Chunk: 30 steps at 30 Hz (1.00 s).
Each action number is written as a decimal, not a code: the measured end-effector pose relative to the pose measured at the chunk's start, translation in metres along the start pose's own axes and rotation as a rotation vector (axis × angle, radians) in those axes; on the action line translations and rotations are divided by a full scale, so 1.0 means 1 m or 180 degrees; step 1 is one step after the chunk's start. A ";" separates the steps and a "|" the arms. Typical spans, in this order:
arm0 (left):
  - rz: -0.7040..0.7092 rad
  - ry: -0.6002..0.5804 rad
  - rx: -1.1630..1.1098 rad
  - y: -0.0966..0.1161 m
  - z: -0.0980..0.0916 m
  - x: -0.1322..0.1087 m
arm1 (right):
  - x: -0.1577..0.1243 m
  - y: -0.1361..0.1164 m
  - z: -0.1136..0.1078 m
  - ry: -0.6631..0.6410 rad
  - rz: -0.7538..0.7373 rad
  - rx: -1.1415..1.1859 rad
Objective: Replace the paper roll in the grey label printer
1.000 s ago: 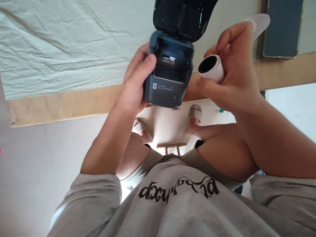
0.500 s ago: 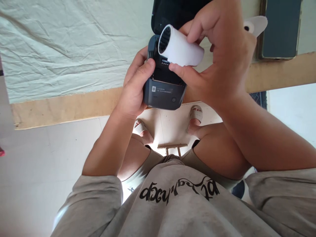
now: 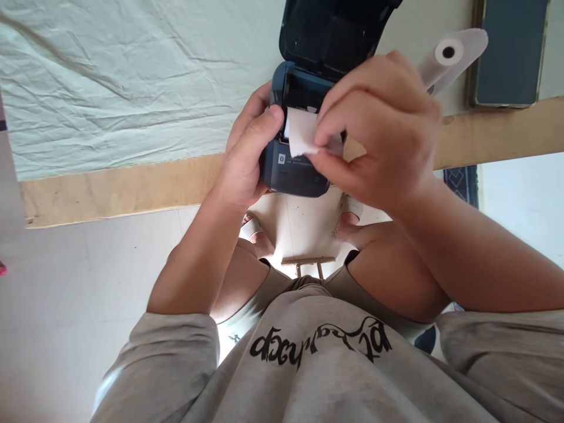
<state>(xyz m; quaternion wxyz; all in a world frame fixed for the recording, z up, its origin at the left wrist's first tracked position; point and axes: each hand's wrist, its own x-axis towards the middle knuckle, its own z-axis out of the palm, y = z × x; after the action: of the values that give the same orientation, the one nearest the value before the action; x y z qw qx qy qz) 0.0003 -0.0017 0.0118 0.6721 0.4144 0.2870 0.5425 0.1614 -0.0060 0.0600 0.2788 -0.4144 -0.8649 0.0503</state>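
A small dark label printer [image 3: 296, 176] is held over the table's front edge, its black lid [image 3: 332, 35] swung up. My left hand [image 3: 249, 144] grips the printer's left side, thumb on the rim. White paper [image 3: 302, 130] lies across the printer's opening and bends over its front edge. My right hand [image 3: 374, 126] pinches the paper between thumb and forefinger. Most of the printer's right side and compartment is hidden by that hand and the paper.
Beyond my right hand, a white paper roll [image 3: 444, 56] with a dark core rests on the table. A dark phone-like slab [image 3: 509, 53] lies at the right. A pale wrinkled cloth [image 3: 132, 88] covers the table, whose wooden edge [image 3: 123, 188] shows in front.
The curled white paper has come down from above the printer into its opening, with a flap over the front. My right hand has shifted its pinch; the left hand keeps its hold.
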 end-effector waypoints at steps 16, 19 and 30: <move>-0.0074 -0.0367 0.0119 0.002 -0.005 -0.002 | -0.011 0.017 -0.009 0.0905 0.0790 0.0462; -0.0145 -0.0291 0.0216 0.003 -0.004 -0.002 | -0.011 0.030 -0.008 0.0657 0.0690 0.0540; -0.0156 -0.0291 0.0235 0.003 -0.007 -0.002 | -0.009 0.021 -0.003 0.0208 0.0991 0.1542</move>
<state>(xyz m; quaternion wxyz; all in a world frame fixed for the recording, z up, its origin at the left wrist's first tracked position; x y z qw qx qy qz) -0.0070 -0.0019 0.0106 0.6818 0.4561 0.2858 0.4954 0.1823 0.0008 0.0521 0.3864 -0.4649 -0.7442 0.2842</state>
